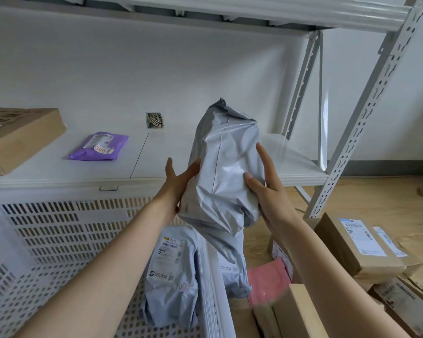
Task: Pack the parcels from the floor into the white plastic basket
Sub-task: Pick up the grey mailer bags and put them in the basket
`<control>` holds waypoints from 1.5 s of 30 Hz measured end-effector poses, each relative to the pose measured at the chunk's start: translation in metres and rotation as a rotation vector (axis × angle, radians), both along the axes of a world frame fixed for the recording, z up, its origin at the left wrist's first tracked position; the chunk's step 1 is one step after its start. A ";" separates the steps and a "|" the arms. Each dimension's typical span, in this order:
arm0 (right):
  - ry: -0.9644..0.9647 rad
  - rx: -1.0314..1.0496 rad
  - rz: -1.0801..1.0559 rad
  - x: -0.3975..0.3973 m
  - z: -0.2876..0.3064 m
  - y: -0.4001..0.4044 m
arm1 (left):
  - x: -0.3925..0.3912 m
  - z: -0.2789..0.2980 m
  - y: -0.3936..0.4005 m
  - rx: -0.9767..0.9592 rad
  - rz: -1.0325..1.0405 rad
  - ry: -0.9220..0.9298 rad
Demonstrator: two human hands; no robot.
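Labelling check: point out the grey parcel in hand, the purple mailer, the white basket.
grey parcel (224,172): head view, middle of its crinkled front.
purple mailer (99,148): head view, on the shelf, its centre by the label.
white basket (47,228): head view, slotted back wall.

Single head-worn wide-angle view, forward and downward, close above basket and low shelf
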State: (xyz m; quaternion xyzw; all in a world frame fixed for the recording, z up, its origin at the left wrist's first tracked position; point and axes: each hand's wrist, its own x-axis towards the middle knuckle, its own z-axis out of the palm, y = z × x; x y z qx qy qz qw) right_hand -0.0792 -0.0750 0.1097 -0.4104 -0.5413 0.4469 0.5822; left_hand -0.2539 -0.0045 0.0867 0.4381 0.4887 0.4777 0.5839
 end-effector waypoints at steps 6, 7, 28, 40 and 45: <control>-0.235 0.051 -0.206 -0.001 -0.004 0.002 | -0.010 -0.005 -0.006 0.109 -0.019 0.074; -0.270 0.062 -0.218 -0.001 -0.004 0.003 | -0.012 -0.006 -0.006 0.135 0.004 0.049; -0.197 0.051 0.024 -0.057 -0.001 0.020 | -0.068 0.008 -0.011 0.409 0.156 -0.039; -0.683 -0.092 0.002 -0.099 -0.064 0.027 | -0.131 -0.048 -0.019 0.154 0.011 0.129; -0.847 -0.295 0.007 -0.106 -0.080 0.029 | -0.126 -0.074 -0.021 0.101 -0.089 0.261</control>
